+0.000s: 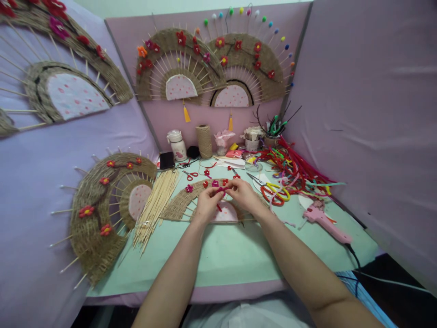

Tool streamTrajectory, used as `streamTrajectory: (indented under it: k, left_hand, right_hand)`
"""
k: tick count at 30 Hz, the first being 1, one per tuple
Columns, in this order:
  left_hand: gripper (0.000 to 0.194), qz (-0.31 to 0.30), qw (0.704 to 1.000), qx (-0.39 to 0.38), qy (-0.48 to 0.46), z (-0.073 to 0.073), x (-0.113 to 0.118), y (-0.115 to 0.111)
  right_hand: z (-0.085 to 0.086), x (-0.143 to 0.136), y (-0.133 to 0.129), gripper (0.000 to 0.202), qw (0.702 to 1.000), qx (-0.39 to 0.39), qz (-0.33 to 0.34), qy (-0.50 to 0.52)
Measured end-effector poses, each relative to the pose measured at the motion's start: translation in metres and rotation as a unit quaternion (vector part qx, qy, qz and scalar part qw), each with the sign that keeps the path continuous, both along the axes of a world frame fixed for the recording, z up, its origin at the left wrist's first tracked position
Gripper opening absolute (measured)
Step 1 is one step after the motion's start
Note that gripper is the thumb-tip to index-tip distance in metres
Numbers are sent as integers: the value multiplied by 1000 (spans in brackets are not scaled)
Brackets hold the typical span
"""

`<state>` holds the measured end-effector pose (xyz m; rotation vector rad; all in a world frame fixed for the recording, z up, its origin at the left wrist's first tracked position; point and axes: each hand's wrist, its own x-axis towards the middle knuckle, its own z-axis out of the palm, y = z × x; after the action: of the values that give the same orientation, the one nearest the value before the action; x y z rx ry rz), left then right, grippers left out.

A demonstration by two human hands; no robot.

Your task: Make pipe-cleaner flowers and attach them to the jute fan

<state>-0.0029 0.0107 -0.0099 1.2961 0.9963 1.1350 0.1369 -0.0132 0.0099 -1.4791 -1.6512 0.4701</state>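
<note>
My left hand and my right hand meet above a twine-wrapped fan lying on the table. Between their fingertips both pinch a red pipe cleaner, whose short end hangs below the fingers. Its exact shape is partly hidden by the fingers. Along the fan's upper band sit small red and magenta flowers. The fan's spotted half-round centre shows beneath my hands. Just beyond them lie a loose red flower and small red-handled scissors.
Bamboo sticks and an upright flowered fan are at left. Right are large scissors, a pink glue gun with its cord, and piled pipe cleaners. A twine spool and white bottle stand behind.
</note>
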Motion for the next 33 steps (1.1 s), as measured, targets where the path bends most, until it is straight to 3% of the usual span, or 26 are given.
streamTrajectory:
  k: [5, 10, 13, 16, 18, 24, 28, 33]
  left_hand:
    - [25, -34, 998, -43, -12, 1, -5, 2]
    - [22, -147, 977, -133, -77, 13, -16, 2]
    - [23, -129, 977, -144, -88, 15, -18, 2]
    - [21, -18, 999, -37, -33, 11, -14, 3]
    - [19, 37, 997, 62, 19, 9, -11, 1]
    - [15, 79, 940, 291, 158, 10, -7, -9]
    - [16, 77, 921, 328, 194, 10, -6, -9]
    - [14, 77, 932, 298, 194, 7, -7, -7]
  right_hand:
    - [4, 2, -4, 8, 994, 65, 45, -72]
    - [9, 3, -7, 19, 969, 128, 148, -148]
    - [8, 2, -5, 18, 974, 137, 142, -108]
    - [5, 3, -1, 14, 993, 78, 85, -5]
    - [4, 4, 1, 17, 996, 9, 54, 75]
    - [2, 3, 3, 28, 966, -118, 55, 225]
    - [-1, 3, 3, 28, 945, -146, 71, 283]
    - [-3, 4, 4, 28, 943, -147, 60, 292]
